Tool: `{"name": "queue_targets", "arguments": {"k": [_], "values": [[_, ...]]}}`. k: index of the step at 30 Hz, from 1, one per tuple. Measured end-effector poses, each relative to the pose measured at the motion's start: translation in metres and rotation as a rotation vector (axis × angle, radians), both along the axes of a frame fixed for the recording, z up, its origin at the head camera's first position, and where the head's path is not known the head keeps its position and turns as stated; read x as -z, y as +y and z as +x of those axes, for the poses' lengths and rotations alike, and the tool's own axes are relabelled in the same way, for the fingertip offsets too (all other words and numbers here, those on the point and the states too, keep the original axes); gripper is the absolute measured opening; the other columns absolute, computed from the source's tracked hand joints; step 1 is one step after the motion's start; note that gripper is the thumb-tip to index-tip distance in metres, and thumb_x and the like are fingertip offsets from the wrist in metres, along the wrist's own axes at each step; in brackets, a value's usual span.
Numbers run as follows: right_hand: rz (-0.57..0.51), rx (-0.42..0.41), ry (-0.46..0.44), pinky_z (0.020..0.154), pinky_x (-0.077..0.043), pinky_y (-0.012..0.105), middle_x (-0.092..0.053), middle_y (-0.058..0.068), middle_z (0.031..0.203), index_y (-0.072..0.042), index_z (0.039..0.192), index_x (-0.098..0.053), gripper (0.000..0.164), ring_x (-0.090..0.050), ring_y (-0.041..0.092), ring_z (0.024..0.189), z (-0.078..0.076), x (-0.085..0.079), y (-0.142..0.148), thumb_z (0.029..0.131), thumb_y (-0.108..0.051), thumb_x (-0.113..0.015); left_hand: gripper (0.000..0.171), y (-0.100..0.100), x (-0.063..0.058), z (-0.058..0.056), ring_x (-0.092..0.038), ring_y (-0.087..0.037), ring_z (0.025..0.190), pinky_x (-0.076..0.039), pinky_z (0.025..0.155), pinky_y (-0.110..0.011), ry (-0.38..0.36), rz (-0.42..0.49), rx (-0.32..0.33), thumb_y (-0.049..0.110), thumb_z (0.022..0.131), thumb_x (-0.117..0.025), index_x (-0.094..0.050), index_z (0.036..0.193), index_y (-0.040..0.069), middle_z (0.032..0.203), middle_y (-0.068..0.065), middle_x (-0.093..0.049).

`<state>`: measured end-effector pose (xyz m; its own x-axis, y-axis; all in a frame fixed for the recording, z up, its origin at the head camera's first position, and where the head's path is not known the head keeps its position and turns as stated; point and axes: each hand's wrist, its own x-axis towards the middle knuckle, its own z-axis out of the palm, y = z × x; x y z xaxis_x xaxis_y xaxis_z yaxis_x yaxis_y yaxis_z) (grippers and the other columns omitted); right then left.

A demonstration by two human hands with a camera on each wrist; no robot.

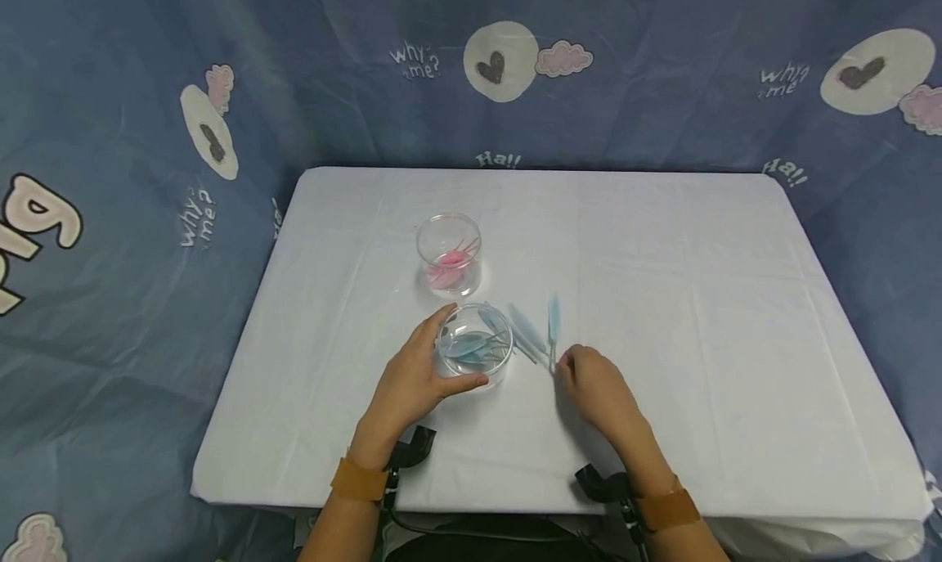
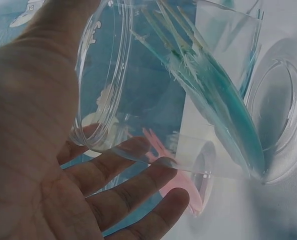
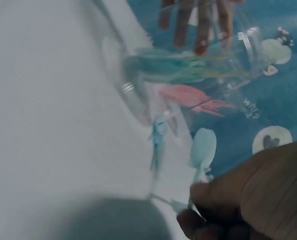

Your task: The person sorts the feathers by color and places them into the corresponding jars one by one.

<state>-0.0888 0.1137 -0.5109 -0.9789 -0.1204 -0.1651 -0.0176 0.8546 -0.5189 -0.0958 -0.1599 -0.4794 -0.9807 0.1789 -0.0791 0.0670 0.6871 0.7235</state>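
Note:
My left hand (image 1: 412, 382) holds a clear cup (image 1: 498, 372) with thumb on the near side and fingers round the far side. Several blue feathers (image 2: 216, 105) lean inside it, quills toward the rim. Between thumb and fingertips, my right hand (image 1: 599, 386) pinches another blue feather (image 1: 553, 321) by its quill, vane pointing up, just right of the cup. Beside the cup, more blue feathers (image 1: 526, 330) lie on the white cloth, between cup and right hand.
Behind the held cup stands a second clear cup (image 1: 477, 274) with pink feathers (image 1: 450, 269) in it. A white cloth (image 1: 699, 341) covers the table. Blue printed fabric (image 1: 625, 112) hangs behind and to the sides.

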Motion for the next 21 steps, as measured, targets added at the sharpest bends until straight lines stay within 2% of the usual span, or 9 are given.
{"name": "queue_targets", "arguments": {"k": [5, 9, 13, 17, 21], "values": [[-0.16, -0.017, -0.09, 0.058, -0.047, 0.029, -0.064, 0.001, 0.079, -0.007, 0.094, -0.065, 0.016, -0.055, 0.013, 0.065, -0.003, -0.008, 0.002, 0.101, -0.02, -0.059, 0.108, 0.0, -0.001, 0.0, -0.053, -0.03, 0.131, -0.046, 0.103, -0.057, -0.013, 0.005, -0.006, 0.055, 0.068, -0.089, -0.031, 0.156, 0.033, 0.153, -0.004, -0.045], [-0.236, -0.031, -0.069, 0.058, -0.048, 0.028, -0.064, -0.002, 0.076, -0.011, 0.091, -0.066, 0.01, -0.056, 0.012, 0.065, -0.003, -0.01, 0.003, 0.097, -0.019, -0.063, 0.108, -0.001, -0.001, -0.001, -0.052, -0.029, 0.132, -0.046, 0.104, -0.057, -0.01, 0.006, -0.004, 0.056, 0.068, -0.089, -0.031, 0.156, 0.034, 0.154, -0.003, -0.044], [-0.297, -0.036, -0.018, 0.056, -0.049, 0.027, -0.066, -0.004, 0.077, -0.014, 0.089, -0.069, 0.005, -0.058, 0.011, 0.066, -0.003, -0.012, 0.003, 0.093, -0.018, -0.067, 0.108, -0.001, 0.0, -0.001, -0.053, -0.029, 0.131, -0.046, 0.104, -0.056, -0.002, 0.007, -0.004, 0.055, 0.068, -0.089, -0.031, 0.156, 0.033, 0.153, -0.003, -0.045], [-0.333, -0.009, 0.048, 0.054, -0.049, 0.026, -0.069, -0.005, 0.084, -0.017, 0.093, -0.073, 0.006, -0.059, 0.011, 0.066, -0.002, -0.014, 0.003, 0.094, -0.022, -0.07, 0.107, -0.001, 0.0, -0.001, -0.052, -0.028, 0.131, -0.046, 0.104, -0.056, -0.015, 0.015, -0.009, 0.055, 0.068, -0.089, -0.032, 0.156, 0.034, 0.152, -0.002, -0.046], [-0.377, 0.013, 0.202, 0.051, -0.047, 0.026, -0.072, -0.004, 0.091, -0.016, 0.101, -0.076, 0.009, -0.059, 0.011, 0.064, -0.001, -0.019, 0.005, 0.095, -0.019, -0.071, 0.107, -0.001, 0.001, -0.001, -0.053, -0.027, 0.13, -0.047, 0.103, -0.056, -0.014, 0.01, -0.009, 0.057, 0.067, -0.089, -0.032, 0.155, 0.034, 0.151, -0.001, -0.047]]}}
